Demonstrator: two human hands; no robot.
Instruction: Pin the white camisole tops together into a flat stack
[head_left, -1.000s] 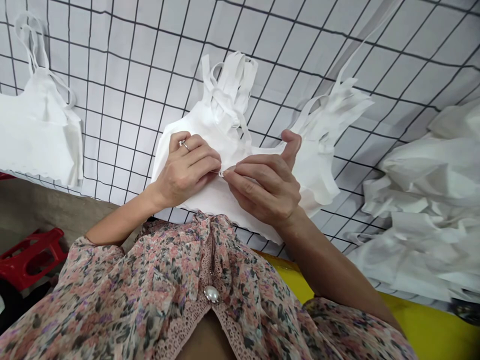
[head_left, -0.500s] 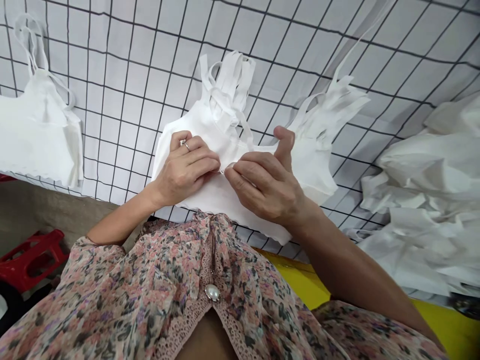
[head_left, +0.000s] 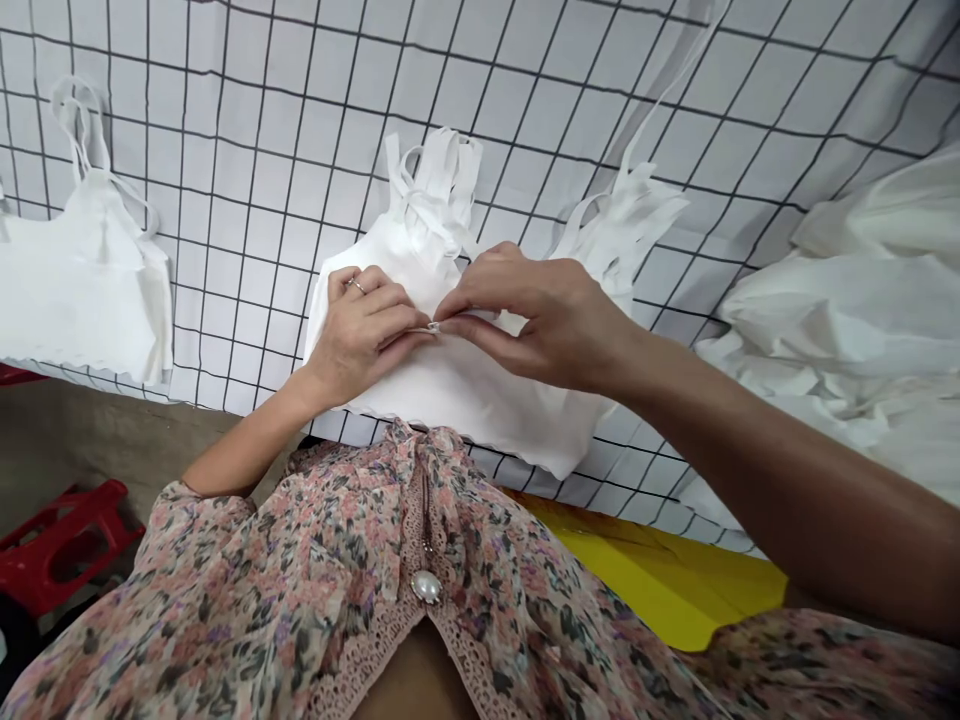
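The small metal piece (head_left: 433, 326) sits mid-chest on the white camisole (head_left: 465, 400), which lies flat against a black-lined white grid panel (head_left: 525, 100). The right hand (head_left: 544, 320) pinches the piece between its fingertips. The left hand (head_left: 360, 335), wearing a ring, holds its fingers pressed together on the fabric, reaching the piece from 9 o'clock. Around the camisole: a second white top (head_left: 82, 290) at 9 o'clock, a heap of white fabric (head_left: 847, 330) at 3 o'clock, a yellow sheet (head_left: 660, 570) at 5 o'clock, and a red plastic stool (head_left: 67, 540) at 8 o'clock.
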